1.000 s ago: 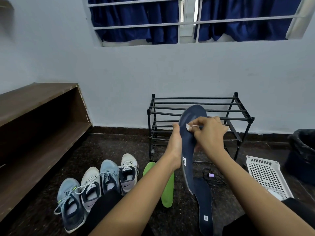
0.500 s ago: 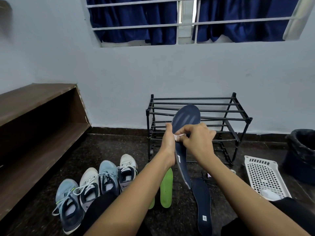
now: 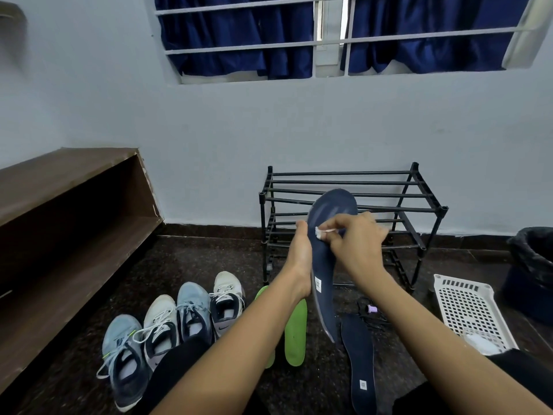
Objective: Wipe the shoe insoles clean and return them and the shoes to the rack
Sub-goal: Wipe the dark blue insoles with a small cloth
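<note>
Navy spare insole (image 3: 357,363) flat on the floor at lower centre, green insoles (image 3: 295,333) just left of it, four shoes (image 3: 167,327) lined up lower left. Mid-frame, the left hand (image 3: 300,259) grips the edge of the upright insole (image 3: 324,274), and the right hand (image 3: 359,244), fingers curled, pinches a small white wipe (image 3: 319,233) against its face. Behind them, the black rack (image 3: 263,223) stands at the wall.

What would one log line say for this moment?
step: wipe navy insole | left hand: grips insole | right hand: pinches white wipe against it | shoes: on floor
</note>
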The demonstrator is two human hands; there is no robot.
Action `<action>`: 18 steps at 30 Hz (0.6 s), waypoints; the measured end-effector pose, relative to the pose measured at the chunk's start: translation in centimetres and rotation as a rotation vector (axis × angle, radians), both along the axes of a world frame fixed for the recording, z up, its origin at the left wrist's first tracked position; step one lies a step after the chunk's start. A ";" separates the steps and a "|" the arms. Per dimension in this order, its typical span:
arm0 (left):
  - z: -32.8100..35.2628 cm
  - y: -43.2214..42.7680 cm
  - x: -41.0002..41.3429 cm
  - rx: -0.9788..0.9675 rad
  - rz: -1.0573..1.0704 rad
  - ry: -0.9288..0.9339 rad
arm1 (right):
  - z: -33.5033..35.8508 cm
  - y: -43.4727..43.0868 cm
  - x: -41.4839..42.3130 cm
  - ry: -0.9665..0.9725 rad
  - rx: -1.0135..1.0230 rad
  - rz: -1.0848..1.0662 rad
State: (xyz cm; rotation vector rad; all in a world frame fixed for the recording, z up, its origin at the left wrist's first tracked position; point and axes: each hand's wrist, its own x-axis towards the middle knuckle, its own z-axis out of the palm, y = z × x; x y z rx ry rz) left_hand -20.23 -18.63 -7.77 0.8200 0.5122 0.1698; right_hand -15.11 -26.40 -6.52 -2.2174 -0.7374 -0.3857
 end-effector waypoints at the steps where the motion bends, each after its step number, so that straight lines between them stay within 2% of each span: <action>1: 0.1 0.2 -0.1 0.009 0.012 0.013 | -0.3 0.2 -0.5 -0.016 -0.015 0.024; 5: 0.2 0.9 -0.1 0.034 0.055 0.037 | -1.0 0.6 -1.9 -0.055 -0.049 0.086; 10: 0.5 0.2 0.0 0.030 0.034 0.002 | -0.1 -0.2 -0.7 -0.054 -0.038 0.052; 18: 0.5 -1.8 0.5 0.015 -0.047 -0.035 | 0.8 -1.1 2.2 -0.043 0.005 -0.122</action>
